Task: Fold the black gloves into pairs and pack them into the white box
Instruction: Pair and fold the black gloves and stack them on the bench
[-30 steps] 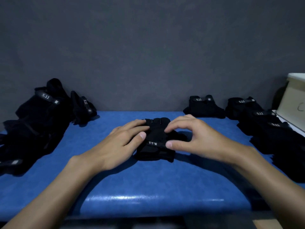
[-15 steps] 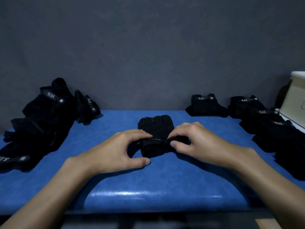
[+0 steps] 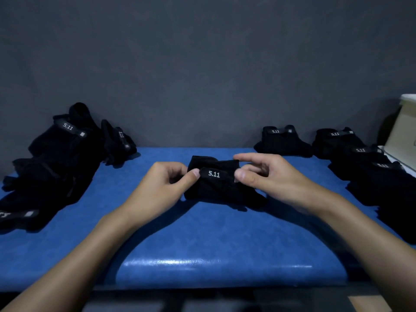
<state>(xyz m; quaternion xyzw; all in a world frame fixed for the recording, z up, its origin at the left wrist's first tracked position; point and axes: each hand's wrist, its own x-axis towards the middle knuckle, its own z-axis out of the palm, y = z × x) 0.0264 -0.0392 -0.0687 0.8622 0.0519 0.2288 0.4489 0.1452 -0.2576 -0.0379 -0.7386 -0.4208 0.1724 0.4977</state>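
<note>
A folded black glove pair (image 3: 221, 186) lies in the middle of the blue table (image 3: 202, 239), its "5.11" strap on top. My left hand (image 3: 164, 188) pinches the strap's left end between thumb and curled fingers. My right hand (image 3: 267, 176) holds the right end with thumb and curled fingers, index finger stretched over the top. A pile of loose black gloves (image 3: 51, 163) lies at the left. Folded pairs (image 3: 282, 140) sit at the back right, with more (image 3: 369, 167) toward the right edge. Only a corner of the white box (image 3: 404, 129) shows at the far right.
A dark grey wall (image 3: 202, 64) stands directly behind the table. The table's front edge (image 3: 213, 282) runs close to my forearms.
The wrist end of the gloves has been folded over toward me, so the "5.11" strap now faces up. Both hands shifted from the fold line to the strap's ends.
</note>
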